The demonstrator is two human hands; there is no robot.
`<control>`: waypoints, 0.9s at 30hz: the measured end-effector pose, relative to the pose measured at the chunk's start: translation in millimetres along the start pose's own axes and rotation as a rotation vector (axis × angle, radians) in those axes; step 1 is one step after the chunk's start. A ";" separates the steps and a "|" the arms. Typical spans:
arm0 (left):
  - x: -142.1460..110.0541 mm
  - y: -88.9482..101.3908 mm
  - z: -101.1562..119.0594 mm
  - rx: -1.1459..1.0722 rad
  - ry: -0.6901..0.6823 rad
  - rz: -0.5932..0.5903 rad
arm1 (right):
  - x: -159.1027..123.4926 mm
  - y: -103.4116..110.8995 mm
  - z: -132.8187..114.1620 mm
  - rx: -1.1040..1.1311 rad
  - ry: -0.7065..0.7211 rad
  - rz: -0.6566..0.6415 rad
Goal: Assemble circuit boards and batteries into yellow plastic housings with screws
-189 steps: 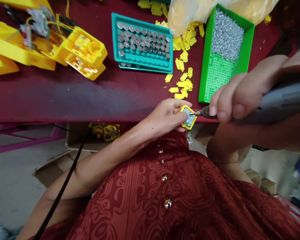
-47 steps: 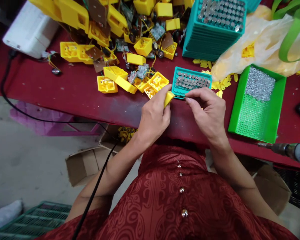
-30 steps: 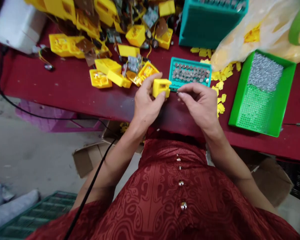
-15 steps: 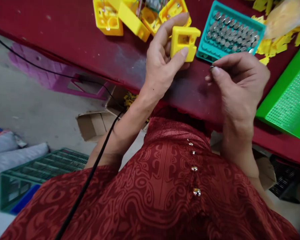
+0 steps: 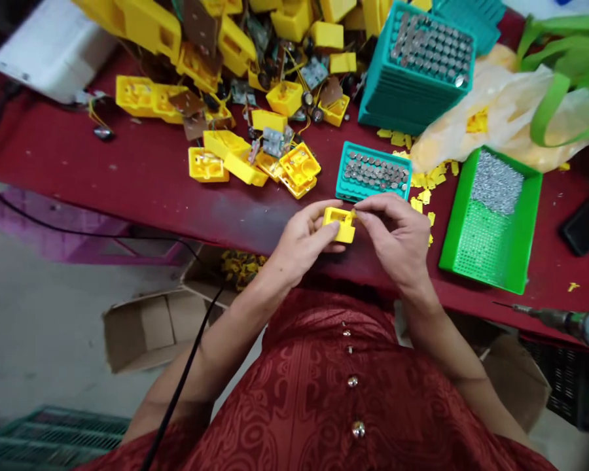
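The bench (image 5: 147,190), under dark red cloth, runs the full width in front of the person. A heap of yellow shells (image 5: 285,98), mixed with wires and boards, covers its far side left of centre. To the right of the heap rises the stack (image 5: 397,98) of teal trays, with the bag (image 5: 515,108) of pale plastic against its right side. The white box (image 5: 53,52) lies at the far left. The green basket (image 5: 495,245) sits well to the right of the hands, and the drill (image 5: 569,322) lies at the near edge beyond it, bit pointing left.

The single tray (image 5: 356,190) is just past the fingers, in front of the stack. The left hand (image 5: 299,239) has its fingers closed round the case (image 5: 343,232), thumb on top, over the near edge of the bench, hollow side up. The right hand (image 5: 402,235) has thumb and forefinger pinched almost together at the case's right edge, on a small piece (image 5: 355,211) too tiny to make out.

Yellow tabs (image 5: 429,178) are strewn between tray and basket. Screws (image 5: 498,180) fill the basket's far half; round cells (image 5: 375,171) stand in rows in the tray.
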State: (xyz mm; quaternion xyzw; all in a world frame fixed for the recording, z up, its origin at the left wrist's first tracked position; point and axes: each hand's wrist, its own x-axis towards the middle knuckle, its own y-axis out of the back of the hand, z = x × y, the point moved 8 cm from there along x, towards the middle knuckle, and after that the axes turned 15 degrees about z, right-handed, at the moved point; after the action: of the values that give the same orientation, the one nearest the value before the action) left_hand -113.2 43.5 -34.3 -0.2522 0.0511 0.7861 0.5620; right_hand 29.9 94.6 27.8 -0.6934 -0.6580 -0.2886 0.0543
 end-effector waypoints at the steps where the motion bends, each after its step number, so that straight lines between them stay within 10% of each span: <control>1: -1.4 -1.8 0.6 0.008 0.026 -0.006 | 0.6 1.4 -7.0 -0.040 0.097 -0.011; 8: -6.3 -14.7 1.0 0.054 0.146 -0.166 | -14.1 -9.0 -32.9 -0.137 0.629 -0.219; 18: -13.0 -21.0 -8.5 0.116 0.180 -0.247 | 3.2 -13.2 -20.8 -0.066 0.328 -0.665; 27: -2.7 -11.3 -9.7 0.091 0.212 -0.128 | 54.3 63.3 44.8 -0.416 0.112 0.025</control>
State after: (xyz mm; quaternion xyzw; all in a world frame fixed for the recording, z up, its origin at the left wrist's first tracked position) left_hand -98.9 41.8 -39.2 -0.3111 0.1295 0.7143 0.6134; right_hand 102.7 154.7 35.6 -0.6808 -0.5714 -0.4555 -0.0500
